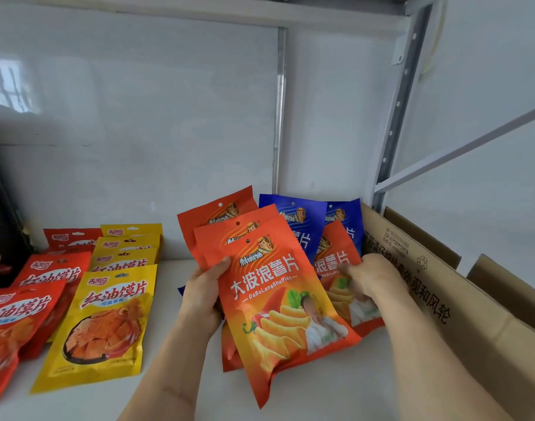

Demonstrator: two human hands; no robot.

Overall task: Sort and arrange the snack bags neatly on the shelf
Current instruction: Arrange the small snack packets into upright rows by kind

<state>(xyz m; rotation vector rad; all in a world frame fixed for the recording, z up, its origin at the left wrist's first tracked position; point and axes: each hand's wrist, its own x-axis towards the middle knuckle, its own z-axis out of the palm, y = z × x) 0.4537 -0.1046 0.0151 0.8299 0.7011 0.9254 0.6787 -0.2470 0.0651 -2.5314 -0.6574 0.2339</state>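
My left hand grips a fanned stack of orange potato-chip bags by their left edge, held tilted above the white shelf. My right hand pinches another orange chip bag that overlaps the stack on the right. Two blue chip bags stand behind the orange ones, partly hidden. On the left of the shelf lie a row of yellow bags and a row of red bags, overlapping front to back.
An open cardboard box with printed characters stands at the right end of the shelf, close to my right forearm. A dark package leans at the far left. A white back panel and a metal upright bound the shelf.
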